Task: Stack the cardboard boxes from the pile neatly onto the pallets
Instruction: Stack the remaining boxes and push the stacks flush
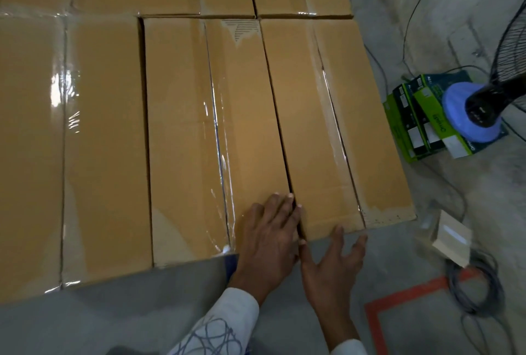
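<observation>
At the stack's (105,141) near right corner, the rightmost box (336,127) sits beside its neighbour (216,141), a thin gap between them. My left hand (270,235) lies flat on the neighbour's top; my right hand (333,266), fingers spread and holding nothing, touches the box's near end. I judge this layer nearly filled (pile unseen). Tan cardboard, glossy tape, slightly scuffed.

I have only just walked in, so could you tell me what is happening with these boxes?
A person is lining up taped cardboard boxes laid side by side in a flat layer. The left hand lies flat on top of the middle box, beside the narrow gap. The right hand, fingers spread, touches the near end of the rightmost box. Neither hand grips anything.
</observation>
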Demonstrator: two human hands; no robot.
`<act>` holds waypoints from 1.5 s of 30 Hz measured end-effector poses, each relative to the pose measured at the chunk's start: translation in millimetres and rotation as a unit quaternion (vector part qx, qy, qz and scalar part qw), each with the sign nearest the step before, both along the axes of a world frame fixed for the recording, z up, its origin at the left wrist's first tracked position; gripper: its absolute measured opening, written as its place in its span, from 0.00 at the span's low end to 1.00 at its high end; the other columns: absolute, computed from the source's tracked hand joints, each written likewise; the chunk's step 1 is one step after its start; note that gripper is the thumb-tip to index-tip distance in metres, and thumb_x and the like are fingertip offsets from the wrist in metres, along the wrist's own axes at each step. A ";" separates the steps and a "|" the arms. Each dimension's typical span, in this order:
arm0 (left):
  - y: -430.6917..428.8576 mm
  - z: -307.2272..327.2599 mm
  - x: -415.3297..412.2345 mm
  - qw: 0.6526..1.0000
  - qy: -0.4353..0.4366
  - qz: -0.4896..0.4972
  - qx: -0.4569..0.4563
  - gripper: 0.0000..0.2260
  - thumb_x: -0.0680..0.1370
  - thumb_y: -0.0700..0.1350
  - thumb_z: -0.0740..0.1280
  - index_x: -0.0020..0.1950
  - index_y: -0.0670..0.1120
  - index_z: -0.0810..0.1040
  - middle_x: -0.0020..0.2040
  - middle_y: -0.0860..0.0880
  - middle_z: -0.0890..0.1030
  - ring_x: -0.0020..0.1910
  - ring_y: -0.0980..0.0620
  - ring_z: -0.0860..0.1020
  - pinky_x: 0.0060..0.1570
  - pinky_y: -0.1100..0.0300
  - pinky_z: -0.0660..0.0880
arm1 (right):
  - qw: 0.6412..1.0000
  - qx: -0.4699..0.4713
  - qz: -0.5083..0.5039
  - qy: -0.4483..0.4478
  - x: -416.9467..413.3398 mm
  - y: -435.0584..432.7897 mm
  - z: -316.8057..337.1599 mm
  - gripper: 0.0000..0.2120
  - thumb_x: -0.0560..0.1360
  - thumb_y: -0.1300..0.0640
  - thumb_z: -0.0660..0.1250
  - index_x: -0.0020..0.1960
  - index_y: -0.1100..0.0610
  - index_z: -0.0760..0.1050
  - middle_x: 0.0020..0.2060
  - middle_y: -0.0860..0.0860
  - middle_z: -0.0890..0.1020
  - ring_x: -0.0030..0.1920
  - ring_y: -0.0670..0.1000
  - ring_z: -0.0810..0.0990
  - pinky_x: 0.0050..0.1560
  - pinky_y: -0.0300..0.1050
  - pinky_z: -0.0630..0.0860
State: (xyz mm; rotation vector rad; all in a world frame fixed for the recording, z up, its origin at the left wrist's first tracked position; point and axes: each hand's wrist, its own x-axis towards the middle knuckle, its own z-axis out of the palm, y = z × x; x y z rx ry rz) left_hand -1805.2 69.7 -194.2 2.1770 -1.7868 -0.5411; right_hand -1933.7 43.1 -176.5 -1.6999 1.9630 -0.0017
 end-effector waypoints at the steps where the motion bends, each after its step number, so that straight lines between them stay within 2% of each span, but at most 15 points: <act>1: 11.2 2.8 2.3 1.000 0.012 0.023 -0.017 0.34 0.68 0.55 0.78 0.72 0.48 0.77 0.74 0.47 0.75 0.75 0.43 0.70 0.69 0.44 0.61 | 1.000 -0.008 0.022 -0.004 2.7 6.5 4.8 0.40 0.77 0.43 0.71 0.83 0.54 0.58 0.82 0.61 0.44 0.81 0.62 0.48 0.77 0.59 0.55; 6: 93.8 23.5 17.4 0.985 0.062 0.146 -0.068 0.21 0.76 0.53 0.68 0.66 0.46 0.81 0.65 0.48 0.82 0.71 0.43 0.74 0.70 0.42 0.63 | 0.992 -0.006 0.104 -0.070 28.2 68.5 32.0 0.33 0.79 0.44 0.69 0.81 0.49 0.63 0.83 0.54 0.46 0.82 0.57 0.48 0.77 0.58 0.56; 8: 136.5 37.4 24.9 0.977 0.089 0.184 -0.059 0.21 0.76 0.53 0.65 0.66 0.47 0.82 0.62 0.50 0.83 0.70 0.44 0.74 0.68 0.45 0.63 | 0.989 0.017 0.117 -0.092 41.8 103.2 47.3 0.32 0.79 0.44 0.69 0.80 0.47 0.63 0.83 0.51 0.44 0.82 0.55 0.46 0.77 0.56 0.55; 13: 240.1 84.9 42.0 0.960 0.146 0.238 0.008 0.22 0.72 0.50 0.67 0.65 0.47 0.82 0.60 0.47 0.84 0.67 0.41 0.77 0.63 0.47 0.69 | 0.979 0.088 0.151 -0.106 72.1 201.9 101.4 0.28 0.82 0.43 0.65 0.79 0.46 0.65 0.83 0.50 0.43 0.82 0.54 0.47 0.78 0.50 0.55; 15: 274.5 114.3 55.2 0.958 0.164 0.234 0.008 0.22 0.74 0.52 0.63 0.65 0.46 0.82 0.59 0.46 0.85 0.63 0.40 0.80 0.62 0.52 0.66 | 0.975 0.109 0.155 -0.114 87.0 235.7 133.1 0.28 0.82 0.42 0.65 0.79 0.48 0.65 0.83 0.51 0.45 0.82 0.56 0.48 0.78 0.52 0.55; 17: 314.4 143.5 74.5 0.948 0.193 0.251 0.020 0.22 0.75 0.54 0.63 0.65 0.47 0.82 0.59 0.46 0.84 0.62 0.42 0.80 0.60 0.57 0.63 | 0.972 0.128 0.168 -0.108 102.6 266.8 167.2 0.33 0.78 0.34 0.63 0.78 0.49 0.67 0.83 0.54 0.48 0.82 0.56 0.49 0.78 0.53 0.56; 19: 356.0 174.4 100.3 0.932 0.231 0.277 0.047 0.21 0.77 0.58 0.65 0.64 0.48 0.83 0.60 0.48 0.84 0.62 0.44 0.79 0.62 0.54 0.67 | 0.968 0.124 0.191 -0.106 118.4 294.0 197.8 0.38 0.75 0.28 0.61 0.77 0.50 0.70 0.82 0.56 0.55 0.82 0.56 0.52 0.78 0.53 0.56; 20: 376.4 189.2 115.1 0.922 0.256 0.283 0.061 0.20 0.77 0.57 0.68 0.64 0.48 0.83 0.60 0.48 0.84 0.61 0.46 0.79 0.62 0.53 0.71 | 0.965 0.128 0.200 -0.114 128.1 306.8 213.4 0.33 0.77 0.32 0.64 0.76 0.50 0.71 0.81 0.56 0.59 0.81 0.56 0.55 0.78 0.52 0.58; 23: 438.7 234.8 162.6 0.883 0.337 0.320 0.067 0.16 0.77 0.52 0.75 0.63 0.48 0.83 0.56 0.50 0.86 0.55 0.51 0.83 0.59 0.57 0.77 | 0.942 0.157 0.253 -0.152 161.2 340.1 249.8 0.22 0.82 0.47 0.68 0.72 0.54 0.74 0.72 0.55 0.74 0.74 0.54 0.70 0.74 0.49 0.66; 26: 504.9 265.6 204.5 0.848 0.363 0.382 0.061 0.14 0.76 0.52 0.77 0.60 0.51 0.84 0.50 0.53 0.85 0.48 0.61 0.83 0.50 0.68 0.76 | 0.907 0.224 0.323 -0.153 206.6 369.7 278.8 0.20 0.82 0.47 0.68 0.71 0.53 0.76 0.67 0.52 0.80 0.67 0.52 0.77 0.67 0.46 0.72; 30: 570.3 290.0 247.9 0.728 0.435 0.529 -0.020 0.13 0.76 0.49 0.77 0.58 0.49 0.85 0.48 0.50 0.87 0.48 0.55 0.84 0.52 0.55 0.79 | 0.843 0.266 0.447 -0.137 275.7 405.0 303.4 0.21 0.82 0.42 0.66 0.72 0.49 0.74 0.65 0.49 0.81 0.65 0.50 0.79 0.67 0.51 0.74; 33: 588.9 303.0 288.5 0.644 0.488 0.584 -0.073 0.12 0.77 0.49 0.76 0.59 0.48 0.84 0.50 0.47 0.88 0.51 0.48 0.85 0.49 0.53 0.78 | 0.816 0.259 0.498 -0.135 332.2 426.8 315.7 0.20 0.82 0.44 0.66 0.70 0.52 0.76 0.58 0.50 0.83 0.59 0.50 0.81 0.65 0.53 0.76; 36: 595.9 310.0 340.1 0.589 0.524 0.604 -0.119 0.10 0.79 0.46 0.74 0.59 0.45 0.84 0.49 0.44 0.87 0.49 0.48 0.85 0.48 0.53 0.80 | 0.790 0.266 0.537 -0.134 394.5 445.9 319.1 0.20 0.82 0.42 0.65 0.69 0.51 0.76 0.58 0.49 0.83 0.58 0.50 0.81 0.63 0.53 0.77; 40: 614.7 316.7 426.3 0.565 0.531 0.610 -0.164 0.10 0.78 0.44 0.74 0.58 0.45 0.84 0.51 0.42 0.87 0.48 0.47 0.85 0.48 0.52 0.80 | 0.754 0.282 0.579 -0.129 495.2 468.3 314.3 0.21 0.82 0.42 0.65 0.72 0.50 0.75 0.64 0.50 0.81 0.63 0.51 0.80 0.64 0.49 0.76; 45: 645.0 341.9 548.1 0.572 0.499 0.624 -0.188 0.09 0.79 0.45 0.73 0.59 0.48 0.84 0.51 0.46 0.88 0.50 0.46 0.85 0.47 0.54 0.78 | 0.721 0.272 0.619 -0.154 639.7 481.1 329.5 0.19 0.81 0.43 0.67 0.70 0.47 0.77 0.60 0.47 0.83 0.59 0.48 0.81 0.64 0.49 0.77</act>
